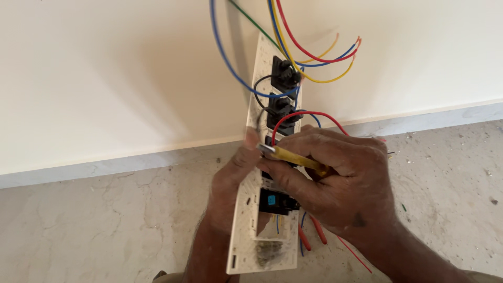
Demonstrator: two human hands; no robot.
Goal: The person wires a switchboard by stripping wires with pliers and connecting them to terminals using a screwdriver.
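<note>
Gripping the long white switch plate (246, 209) from its left edge, the left hand (230, 183) is holding it so its long axis is running away from the person, toward the wall (105, 78). The right hand (335, 178) is closing around a yellow-handled screwdriver (293, 157) — its shaft is lying across the plate, tip pointing left at a black module (277, 118) near the plate's middle. The right hand is sitting nearer that module, just right of the plate; coloured wires (314, 57) are looping off the plate's far end.
</note>
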